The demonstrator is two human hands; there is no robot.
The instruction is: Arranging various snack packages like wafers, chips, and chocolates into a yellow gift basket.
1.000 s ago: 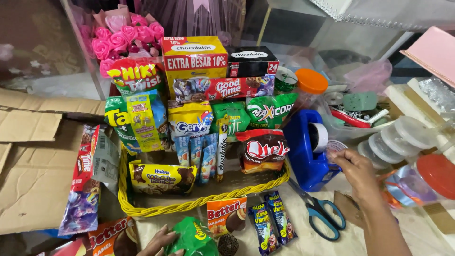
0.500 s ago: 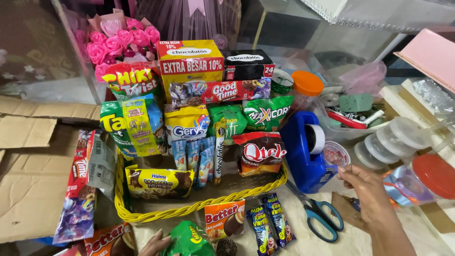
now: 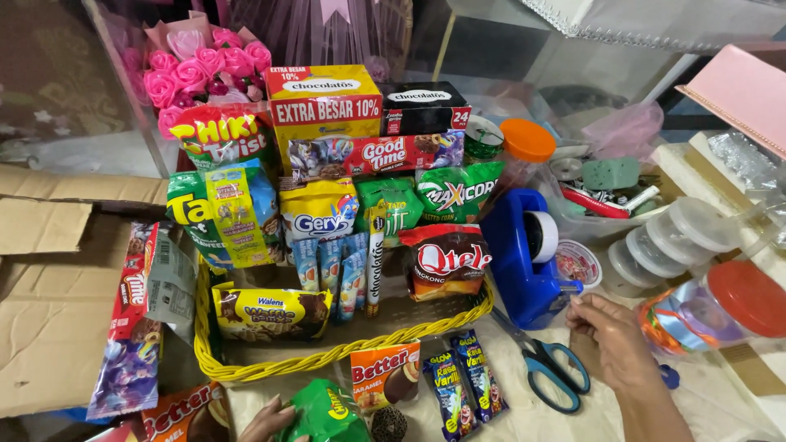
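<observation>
The blue tape dispenser (image 3: 528, 266) is touched at its near end by the right hand (image 3: 616, 340), fingers loosely curled; its long axis runs away from the camera, while a green snack packet (image 3: 327, 413) is pinched by the left hand (image 3: 266, 421)

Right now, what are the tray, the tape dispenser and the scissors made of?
Tray: yellow woven strands, probably plastic or dyed rattan; the twisted rim shows a slight sheen. Tape dispenser, which the right hand touches: glossy blue moulded plastic. Scissors: grey blades, likely metal, with blue plastic handle loops.
</observation>
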